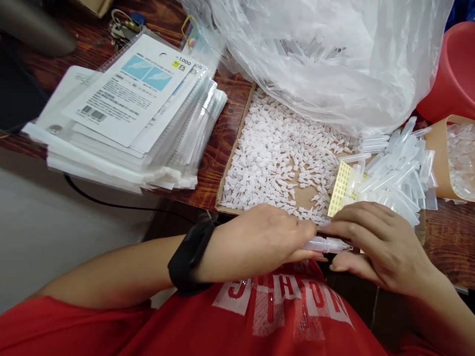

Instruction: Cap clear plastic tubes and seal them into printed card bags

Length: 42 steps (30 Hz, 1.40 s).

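A red cloth shirt with white-blocked lettering (282, 306) lies nearest. Just beyond it, the left hand (256, 240), a black band (191, 259) on its wrist, grasps a slim, translucent plastic tube with a tapered tip (319, 244) between thumb and fingers, the tip pointing right. The right hand (382, 242) is curved with thumb and fingers parted around that tip; whether they touch it, I cannot tell.

The tube is held in front of the near edge of a shallow brown cardboard tray (305, 196), which is spread with small white plastic nozzles (260, 158). On the tray's right side, a yellow sheet with rows of small marks (339, 190) leans beside a heap of translucent plastic tubes (397, 173). A large clear plastic bag (334, 94) bulges over the far side. Left on the dark reddish-brown wooden table (215, 165) sits a stack of white cards in clear sleeves (129, 99).
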Tool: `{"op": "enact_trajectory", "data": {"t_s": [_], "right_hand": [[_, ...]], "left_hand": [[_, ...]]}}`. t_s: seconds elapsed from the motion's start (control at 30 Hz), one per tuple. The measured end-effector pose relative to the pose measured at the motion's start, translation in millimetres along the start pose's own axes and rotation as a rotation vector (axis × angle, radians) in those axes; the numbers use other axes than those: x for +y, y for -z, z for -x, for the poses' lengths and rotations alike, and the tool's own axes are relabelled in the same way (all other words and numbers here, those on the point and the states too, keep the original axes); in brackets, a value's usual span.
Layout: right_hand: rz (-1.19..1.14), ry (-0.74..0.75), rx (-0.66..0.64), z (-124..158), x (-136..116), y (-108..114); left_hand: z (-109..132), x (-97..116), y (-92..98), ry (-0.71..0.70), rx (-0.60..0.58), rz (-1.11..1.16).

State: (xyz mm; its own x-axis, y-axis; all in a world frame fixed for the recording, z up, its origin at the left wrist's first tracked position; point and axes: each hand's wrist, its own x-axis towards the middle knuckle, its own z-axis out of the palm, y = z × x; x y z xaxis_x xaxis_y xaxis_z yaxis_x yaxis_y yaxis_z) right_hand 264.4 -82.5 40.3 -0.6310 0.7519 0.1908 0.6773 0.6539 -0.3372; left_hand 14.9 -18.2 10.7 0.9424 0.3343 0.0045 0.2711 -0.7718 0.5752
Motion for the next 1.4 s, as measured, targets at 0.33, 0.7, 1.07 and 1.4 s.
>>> {"op": "enact_trajectory", "data": {"t_s": [0.33,0.7,1.07,1.4], "right_hand": [[0.083,0.076,-0.056,0.2,0.2,-0.4],[0.126,0.116,-0.068,1.8,4.8,0.2],[-0.006,-0.008,-0.130,-7.6,1.2,-4.1],[0.575,-1.183,-0.119,100.6,188.8,89.5]], "left_hand": [[-4.4,0.5,-7.9,-0.024,0.005,0.008],[-6.4,-2.8,-7.9,-0.006,-0.003,-0.008],[-18.5,-4.0,-11.7,-0.007,-0.047,0.003],[-16.0,-13.9,10.6,0.344,-0.151,0.915]]}}
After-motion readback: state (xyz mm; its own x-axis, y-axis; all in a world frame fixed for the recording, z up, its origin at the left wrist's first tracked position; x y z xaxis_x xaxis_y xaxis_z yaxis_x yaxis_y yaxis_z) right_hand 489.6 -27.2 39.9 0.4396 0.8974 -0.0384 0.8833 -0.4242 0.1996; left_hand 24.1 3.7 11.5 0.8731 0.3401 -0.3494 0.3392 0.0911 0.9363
